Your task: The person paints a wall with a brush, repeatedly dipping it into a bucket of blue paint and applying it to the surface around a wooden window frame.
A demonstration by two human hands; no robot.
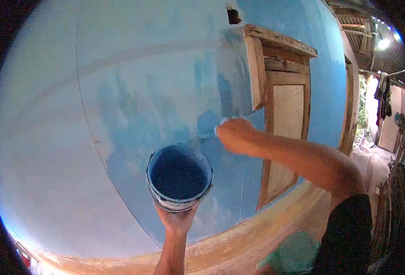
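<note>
My left hand (175, 220) supports a paint bucket (179, 200) from underneath, its fingers wrapped about the base. Dark blue paint (177, 176) shows inside the bucket, and dried paint marks its rim. At the wall (156, 101), my right hand (235, 135) is closed around a paintbrush (208, 133), mostly hidden by the fist and blurred against the blue. The wall surface there has patchy blue strokes over a paler coat, with a greyer strip beside the window frame.
A wooden-framed shutter (287, 105) is set in the wall to the right of my hand. Above it is a small hole (233, 15). A yellowish ledge (221, 238) runs along the wall's foot. Dark clothes (383, 96) hang farther right, near stacked sticks (390, 206).
</note>
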